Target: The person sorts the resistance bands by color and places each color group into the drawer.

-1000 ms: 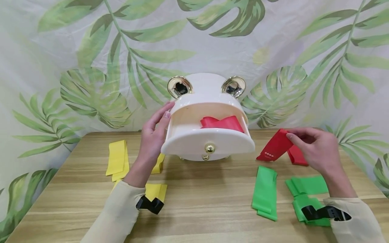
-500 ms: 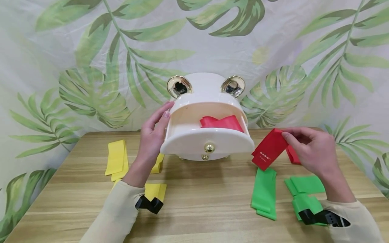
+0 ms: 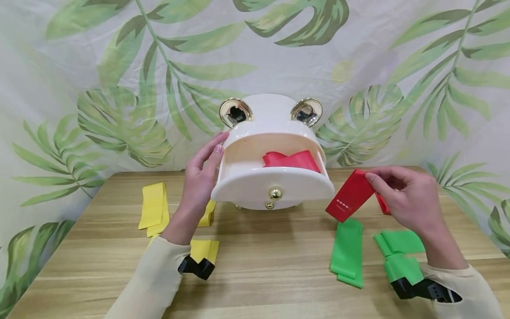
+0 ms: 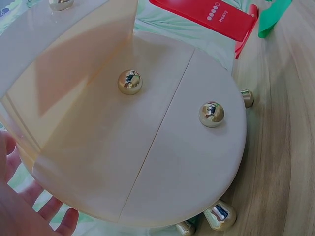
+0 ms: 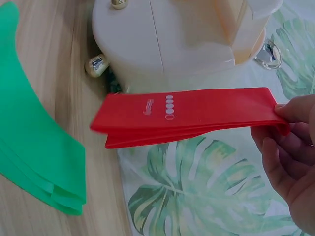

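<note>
My right hand (image 3: 410,195) pinches one end of a folded red resistance band (image 3: 350,197), marked "Heavy" in the right wrist view. The band hangs tilted above the table, right of a white frog-shaped drawer box (image 3: 275,110). My left hand (image 3: 201,173) rests against the box's left side, its fingers (image 4: 49,209) fairly straight along the edge in the left wrist view. The top drawer (image 3: 247,188) is pulled out, and another red band (image 3: 292,160) lies folded inside it. A further red band (image 3: 383,204) is mostly hidden behind my right hand.
Yellow bands (image 3: 153,206) lie on the wooden table (image 3: 275,266) at left, partly behind my left arm. Green bands (image 3: 346,254) lie at right, some under my right wrist. A leaf-print cloth (image 3: 358,57) hangs behind the box.
My right hand has moved a little left with the red band, closer to the drawer box. The left hand and the box hold still.
</note>
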A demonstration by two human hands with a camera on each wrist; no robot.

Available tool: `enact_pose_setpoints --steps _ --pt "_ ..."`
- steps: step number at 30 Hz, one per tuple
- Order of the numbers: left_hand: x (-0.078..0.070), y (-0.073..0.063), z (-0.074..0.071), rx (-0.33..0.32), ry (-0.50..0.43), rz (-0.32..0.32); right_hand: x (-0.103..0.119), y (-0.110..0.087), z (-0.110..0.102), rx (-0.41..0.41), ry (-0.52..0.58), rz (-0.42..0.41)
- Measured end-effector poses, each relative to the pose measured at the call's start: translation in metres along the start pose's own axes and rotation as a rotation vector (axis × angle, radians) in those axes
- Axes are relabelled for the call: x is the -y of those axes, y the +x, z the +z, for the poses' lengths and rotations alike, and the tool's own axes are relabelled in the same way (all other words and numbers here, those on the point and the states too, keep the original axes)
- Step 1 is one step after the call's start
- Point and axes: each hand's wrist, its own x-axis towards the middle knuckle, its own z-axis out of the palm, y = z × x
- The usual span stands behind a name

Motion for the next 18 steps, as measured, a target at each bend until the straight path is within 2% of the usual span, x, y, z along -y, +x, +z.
enact_pose_setpoints --steps 10,14,18 --pt "-0.001 0.001 0.000 0.006 -0.004 0.004 0.012 0.002 -0.002 0.015 0.048 -0.042" --pt "-0.001 0.001 0.000 0.011 -0.008 0.005 0.022 0.008 -0.004 -0.006 0.051 -0.088" --pt "0.000 0.000 0.000 0.007 -0.013 0.001 0.035 0.018 -0.009 -0.015 0.081 -0.074"
